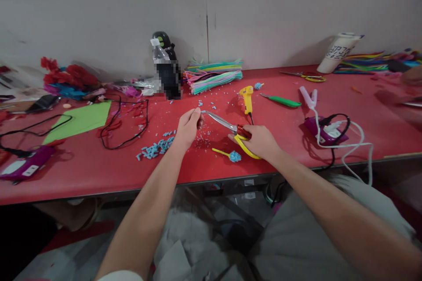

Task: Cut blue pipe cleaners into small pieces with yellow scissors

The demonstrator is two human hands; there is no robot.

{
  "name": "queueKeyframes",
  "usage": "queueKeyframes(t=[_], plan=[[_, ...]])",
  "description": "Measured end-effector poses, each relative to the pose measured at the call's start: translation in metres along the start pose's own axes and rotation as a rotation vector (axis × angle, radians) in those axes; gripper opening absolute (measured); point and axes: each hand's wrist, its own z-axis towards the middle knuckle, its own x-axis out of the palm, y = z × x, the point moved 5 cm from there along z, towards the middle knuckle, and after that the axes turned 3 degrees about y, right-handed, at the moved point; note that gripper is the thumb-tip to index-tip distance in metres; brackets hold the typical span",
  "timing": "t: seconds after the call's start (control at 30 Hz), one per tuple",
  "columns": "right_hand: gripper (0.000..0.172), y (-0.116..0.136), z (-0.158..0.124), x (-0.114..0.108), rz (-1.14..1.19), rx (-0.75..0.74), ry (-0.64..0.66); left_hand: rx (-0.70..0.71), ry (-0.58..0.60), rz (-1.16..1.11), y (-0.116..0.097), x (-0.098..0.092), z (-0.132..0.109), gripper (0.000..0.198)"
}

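Note:
My right hand (260, 139) is wrapped round the yellow and red handles of a pair of scissors (222, 121), whose blades point left. Close to the tips, my left hand (190, 126) is closed in a pinch on a short light-blue pipe cleaner piece (203, 112). I cannot tell whether the blades touch it. Left of my left wrist lies a loose pile of cut blue pieces (154, 148). Below the scissors rests a small blue fluffy flower head (235, 156) on a yellow stem (220, 152). Tiny blue scraps are scattered between my hands.
A yellow glue gun (247, 99) and a green-handled cutter (284, 101) lie beyond my right hand. Behind are pipe cleaner bundles (214, 80), a bottle (160, 54) and a white cup (339, 54). Purple power strips (325, 134) with cables sit at both sides of the red table (118, 171).

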Motion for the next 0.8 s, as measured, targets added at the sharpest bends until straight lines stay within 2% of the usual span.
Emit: queueKeyframes(t=[0.1, 0.2, 0.5, 0.8], plan=[[0.052, 0.004, 0.002, 0.000, 0.013, -0.008, 0.002, -0.036, 0.017, -0.178, 0.004, 0.007, 0.002, 0.032], [0.053, 0.008, 0.003, -0.001, 0.031, -0.004, -0.003, -0.060, 0.031, -0.247, 0.005, 0.012, 0.002, 0.030], [0.055, 0.010, 0.004, 0.002, 0.039, 0.019, 0.002, -0.040, 0.033, -0.240, 0.005, 0.013, 0.001, 0.029], [0.058, 0.014, 0.003, 0.000, -0.080, 0.061, 0.005, -0.048, 0.031, -0.238, 0.011, 0.012, 0.002, 0.028]])
